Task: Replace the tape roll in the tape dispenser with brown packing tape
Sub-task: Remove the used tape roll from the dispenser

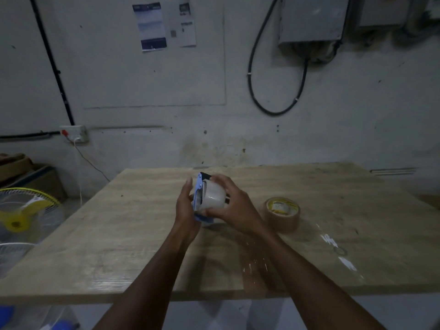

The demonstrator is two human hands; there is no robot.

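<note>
Head camera looks forward and down, close over the table (single view).

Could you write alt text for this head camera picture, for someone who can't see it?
Two bare hands hold a blue tape dispenser above a wooden table: the left hand steadies its frame while the right hand grips the pale tape roll in it. A roll of brown packing tape lies flat on the table just to the right.

Workshop: scuffed concrete wall, electrical box, wooden worktable
</note>
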